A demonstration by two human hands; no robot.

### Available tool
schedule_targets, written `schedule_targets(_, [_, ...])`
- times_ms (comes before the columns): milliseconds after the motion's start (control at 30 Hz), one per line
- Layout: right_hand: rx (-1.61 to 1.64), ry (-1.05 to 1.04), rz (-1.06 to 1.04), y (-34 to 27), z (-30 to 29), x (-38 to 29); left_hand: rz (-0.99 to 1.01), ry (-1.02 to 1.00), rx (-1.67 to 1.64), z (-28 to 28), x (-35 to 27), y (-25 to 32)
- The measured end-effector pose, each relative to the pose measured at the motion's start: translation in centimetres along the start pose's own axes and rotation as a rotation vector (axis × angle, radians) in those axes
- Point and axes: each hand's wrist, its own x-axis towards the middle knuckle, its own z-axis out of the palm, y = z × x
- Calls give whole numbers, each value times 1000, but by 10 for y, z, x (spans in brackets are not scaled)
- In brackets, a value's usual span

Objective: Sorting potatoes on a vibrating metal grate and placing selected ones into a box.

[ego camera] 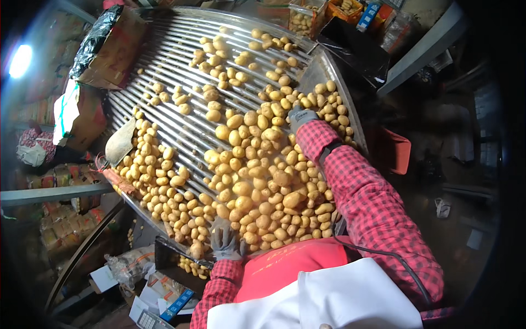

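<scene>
Before me, a heap of yellow potatoes (263,172) covers the near part of a metal roller sorting table (181,131). My left hand (225,242), in a grey work glove, lies at the near edge against the potatoes, its fingers spread and nothing visibly gripped. Farther out on the right, my right hand (303,117) wears a similar glove and reaches in among potatoes near the metal side wall (349,94). Its fingertips are partly hidden, so I cannot tell whether it holds one. Both sleeves are red and black check.
Cardboard boxes (109,53) stand at the table's far left corner. Below the left edge is a black chute (176,255) with potatoes beneath it. A red-orange bin (396,150) stands at the right. Filled crates (304,18) sit beyond the table. A person (37,146) is at the far left.
</scene>
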Motion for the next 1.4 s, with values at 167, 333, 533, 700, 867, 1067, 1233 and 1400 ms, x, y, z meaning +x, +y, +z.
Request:
schedule_targets(167, [-63, -36, -124, -1, -11, -3, -31, -103, 9, -6, 2, 2])
schedule_targets(333, [1234, -30, -104, 3, -11, -29, -64, -117, -30, -19, 8, 8])
schedule_targets(533, [1384, -179, -494, -113, 9, -71, -66, -86, -76, -27, 10, 9])
schedule_targets(700, [-56, -44, -692, -216, 16, -80, -19, 4, -99, -19, 8, 4])
schedule_targets(867, [-196, -59, -680, -248, 23, -66, 1, 25, -58, -7, 3, -1])
schedule_targets(1067, [-221, -131, -755, -235, 14, -59, 24, 60, -53, -5, 5, 0])
schedule_targets(1233, [-293, -113, -826, -192, -20, -115, 14, -1, 1, -2, 2, 0])
schedule_targets(1400, [-91, -155, -798, -156, -33, -169, -12, -70, 17, 6, -6, -6])
